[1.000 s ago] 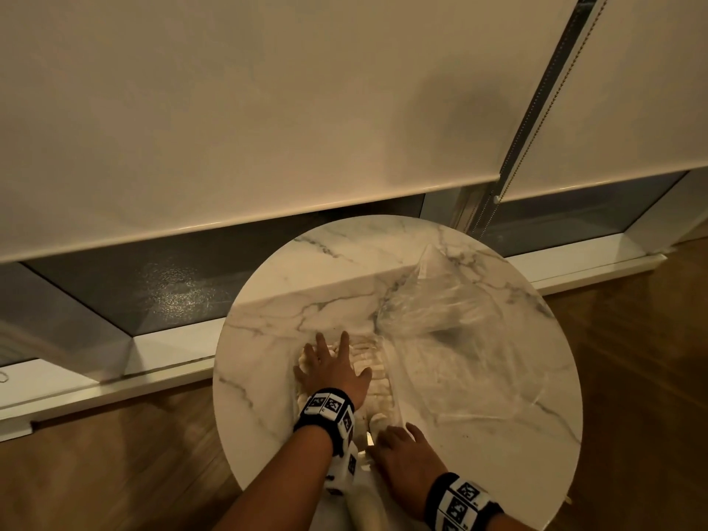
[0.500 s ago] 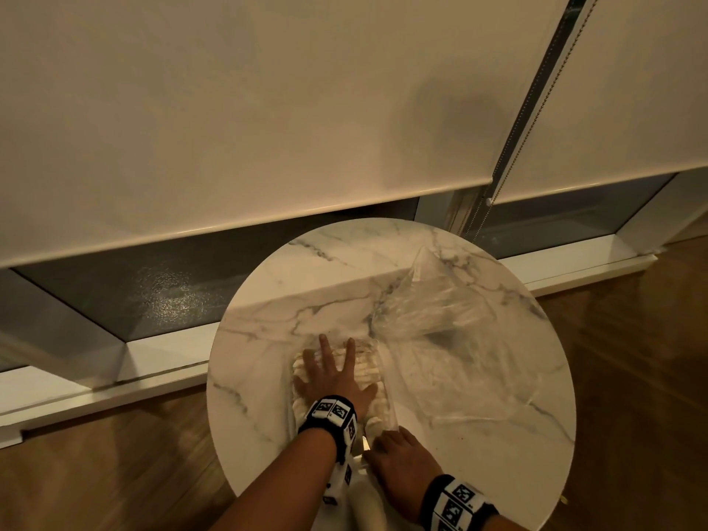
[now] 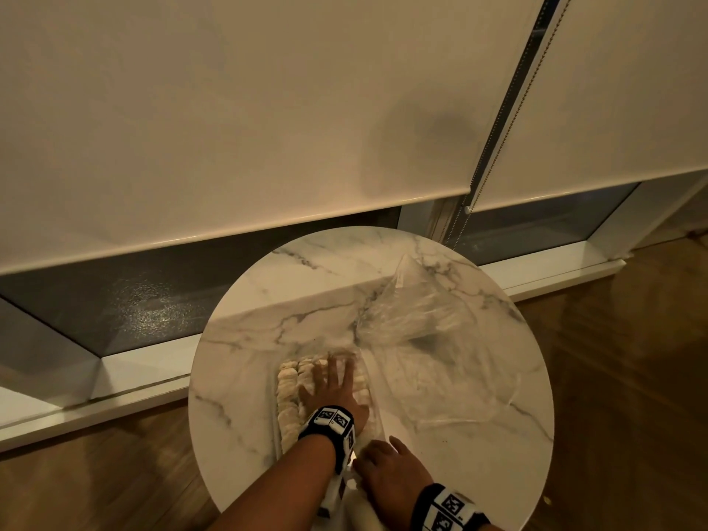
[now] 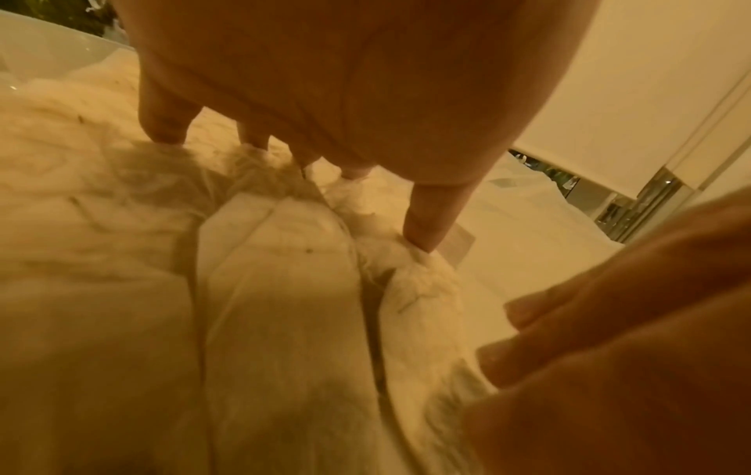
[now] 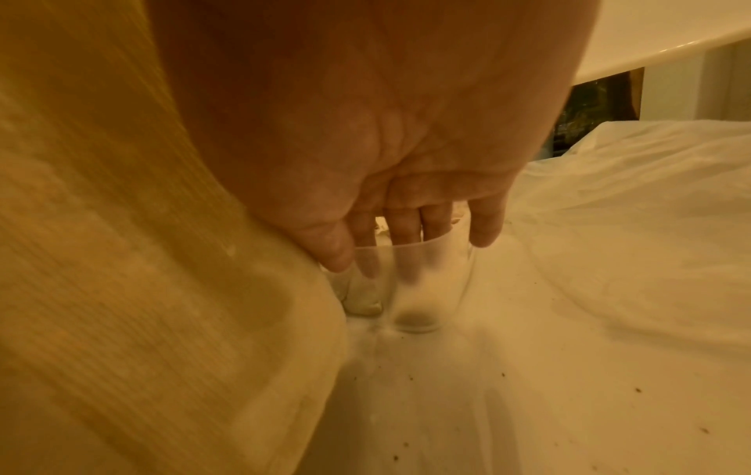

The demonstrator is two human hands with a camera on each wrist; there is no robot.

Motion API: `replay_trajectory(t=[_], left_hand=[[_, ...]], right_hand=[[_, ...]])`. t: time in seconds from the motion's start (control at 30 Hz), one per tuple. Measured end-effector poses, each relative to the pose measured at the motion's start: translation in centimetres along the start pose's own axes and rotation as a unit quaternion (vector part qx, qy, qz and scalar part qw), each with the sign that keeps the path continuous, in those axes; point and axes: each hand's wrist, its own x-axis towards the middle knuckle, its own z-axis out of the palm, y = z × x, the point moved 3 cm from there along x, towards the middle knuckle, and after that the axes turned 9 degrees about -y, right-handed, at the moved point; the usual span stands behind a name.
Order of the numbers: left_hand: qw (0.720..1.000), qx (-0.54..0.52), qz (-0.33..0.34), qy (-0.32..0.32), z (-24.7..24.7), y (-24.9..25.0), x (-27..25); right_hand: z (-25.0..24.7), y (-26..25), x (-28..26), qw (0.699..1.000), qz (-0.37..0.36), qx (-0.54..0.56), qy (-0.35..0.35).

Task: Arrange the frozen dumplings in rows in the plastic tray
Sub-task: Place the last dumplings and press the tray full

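Rows of pale frozen dumplings (image 3: 287,392) fill a clear plastic tray (image 3: 276,427) on the round marble table (image 3: 237,377). My left hand (image 3: 331,389) lies flat over the tray's right part, fingers straight. In the left wrist view its fingertips (image 4: 427,231) press down on the dumplings (image 4: 276,289). My right hand (image 3: 387,473) is at the tray's near right corner. In the right wrist view my right hand (image 5: 406,128) hooks its fingers over the tray's clear wall (image 5: 410,266) with the thumb outside, next to one dumpling (image 5: 361,299).
A crumpled clear plastic bag (image 3: 413,316) lies on the table to the right of the tray and spreads toward the far edge. Beyond the table are a low window sill and drawn roller blinds with a bead chain. Wooden floor surrounds the table.
My left hand has slid to the right across the dumplings, uncovering the left rows. My right hand stays at the tray's near corner.
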Motion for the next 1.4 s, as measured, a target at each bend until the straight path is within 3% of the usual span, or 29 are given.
replay_trajectory(t=[0.23, 0.5, 0.63, 0.73, 0.8, 0.87, 0.93, 1.0, 1.13, 1.4], left_hand=[[0.994, -0.018, -0.006, 0.106, -2.8, -0.6, -2.1], [0.996, 0.007, -0.022, 0.088, -3.2, -3.7, -3.8], [0.989, -0.068, -0.014, 0.129, -4.1, -4.4, -5.6], [0.979, -0.087, -0.053, 0.175, -3.2, -6.1, -7.7], [0.970, -0.143, -0.107, 0.163, -1.6, -7.9, -8.7], [0.953, -0.247, -0.145, 0.103, 0.5, -9.7, -8.8], [0.935, -0.326, -0.139, 0.029, 2.5, -10.7, -8.2], [0.929, -0.356, -0.105, -0.004, 3.4, -10.8, -8.1], [0.933, -0.351, -0.054, 0.057, 3.0, -10.7, -8.4], [0.923, -0.372, -0.081, 0.057, 2.8, -11.9, -7.5]], right_hand=[[-1.2, -0.9, 0.5, 0.998, 0.017, 0.023, -0.062], [-0.8, -1.1, 1.7, 0.992, 0.039, -0.032, -0.112], [-1.0, -0.7, 1.6, 0.994, 0.044, -0.011, -0.104], [-1.3, -0.7, 1.3, 0.994, 0.055, -0.001, -0.098], [-1.4, -0.6, 1.4, 0.993, 0.055, 0.004, -0.107], [-1.6, -0.6, 1.6, 0.991, 0.050, 0.005, -0.122], [-1.9, -0.6, 1.6, 0.989, 0.042, 0.003, -0.140], [-2.1, -0.8, 1.7, 0.989, 0.039, 0.009, -0.144], [-2.3, -1.3, 2.0, 0.988, 0.043, 0.014, -0.145], [-3.5, -1.5, 4.2, 0.989, 0.050, 0.020, -0.140]])
